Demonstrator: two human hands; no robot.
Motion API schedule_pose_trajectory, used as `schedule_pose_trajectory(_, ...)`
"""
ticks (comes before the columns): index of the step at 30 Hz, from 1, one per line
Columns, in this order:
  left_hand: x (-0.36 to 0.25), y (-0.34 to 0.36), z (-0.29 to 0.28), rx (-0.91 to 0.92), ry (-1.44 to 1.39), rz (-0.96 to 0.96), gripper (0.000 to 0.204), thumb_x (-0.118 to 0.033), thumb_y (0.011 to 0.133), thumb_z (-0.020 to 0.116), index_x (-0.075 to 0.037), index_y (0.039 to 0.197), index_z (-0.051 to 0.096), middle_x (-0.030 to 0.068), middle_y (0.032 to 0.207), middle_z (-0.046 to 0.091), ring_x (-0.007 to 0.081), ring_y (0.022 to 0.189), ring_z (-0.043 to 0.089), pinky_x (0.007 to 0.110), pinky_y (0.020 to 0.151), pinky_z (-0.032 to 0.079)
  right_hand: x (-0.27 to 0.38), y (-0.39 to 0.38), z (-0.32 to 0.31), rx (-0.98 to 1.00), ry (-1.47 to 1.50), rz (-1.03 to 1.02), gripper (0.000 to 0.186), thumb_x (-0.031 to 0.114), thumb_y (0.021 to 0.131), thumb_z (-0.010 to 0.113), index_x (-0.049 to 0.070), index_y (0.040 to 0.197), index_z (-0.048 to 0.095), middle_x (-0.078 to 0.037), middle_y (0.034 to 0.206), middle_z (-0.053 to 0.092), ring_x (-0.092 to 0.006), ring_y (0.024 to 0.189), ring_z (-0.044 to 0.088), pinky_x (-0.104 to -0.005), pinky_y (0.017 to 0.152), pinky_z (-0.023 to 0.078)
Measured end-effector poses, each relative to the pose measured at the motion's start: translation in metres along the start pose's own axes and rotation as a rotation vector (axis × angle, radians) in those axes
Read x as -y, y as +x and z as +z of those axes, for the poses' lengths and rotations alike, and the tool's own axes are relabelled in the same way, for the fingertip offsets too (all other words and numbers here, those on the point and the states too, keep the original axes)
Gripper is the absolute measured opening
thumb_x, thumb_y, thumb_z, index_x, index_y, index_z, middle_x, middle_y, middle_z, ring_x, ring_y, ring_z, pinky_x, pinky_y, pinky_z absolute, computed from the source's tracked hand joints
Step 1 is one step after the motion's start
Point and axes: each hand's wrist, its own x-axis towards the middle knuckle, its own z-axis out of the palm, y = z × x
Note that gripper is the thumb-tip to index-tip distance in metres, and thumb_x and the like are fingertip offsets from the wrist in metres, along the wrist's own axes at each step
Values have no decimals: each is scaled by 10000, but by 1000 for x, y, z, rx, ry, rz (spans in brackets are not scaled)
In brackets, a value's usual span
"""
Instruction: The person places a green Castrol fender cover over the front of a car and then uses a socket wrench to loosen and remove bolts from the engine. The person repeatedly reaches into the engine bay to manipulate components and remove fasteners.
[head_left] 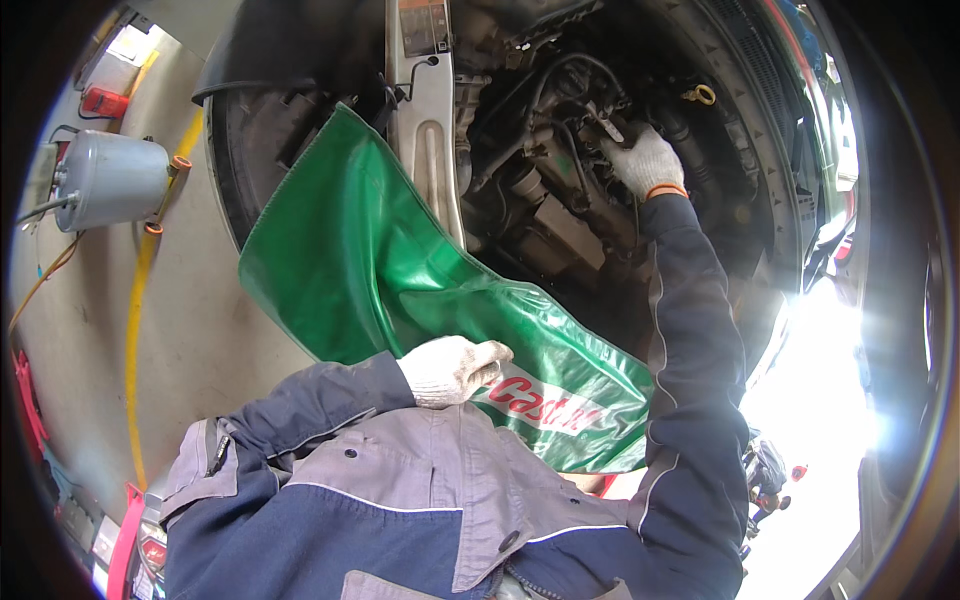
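The person's gloved right hand (650,165) is resting among the parts of the engine (560,168), with its fingers partly curled. A slim, pale metal piece (609,129) is lying at the fingertips, just to their left; I am not managing to tell whether the hand is grasping it or merely touching it. The gloved left hand (448,371) is resting well apart from that grip, nearer the body, with its fingers folded inward. It is sitting over the near edge of the green cover (315,235); whether it is pinching anything, I am not seeing.

A yellow ring (704,94) is standing beyond the right hand and to its right. A light metal panel (431,165) is running to the left of the same hand.

Status: access is appearing complete, since the engine is lying exposed and the green cover is hanging in place. Work at the engine is seemingly proceeding and unfinished. No detached part is showing clearly, so I am not judging how much is remaining.
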Motion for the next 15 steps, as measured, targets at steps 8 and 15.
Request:
schedule_pose_trajectory(8, -1, 1, -4, 9, -53, 9, 350, -247, 1128, 627, -21, 1396, 620, 263, 1025, 787, 465, 932, 764, 522, 808, 607, 11, -2, -6, -29, 44, 30, 524, 501, 1027, 683, 23, 1213, 787, -306, 1247, 775, -471, 1228, 731, -529, 1068, 578)
schedule_pose_trajectory(15, 1, 2, -4, -6, -84, 30, 354, -224, 1118, 640, -13, 1402, 626, 265, 1031, 786, 466, 931, 763, 522, 807, 607, 4, 3, 1, -53, 65, -34, 559, 531, 1011, 713, 29, 1240, 799, -306, 1229, 779, -479, 1209, 736, -550, 1050, 585)
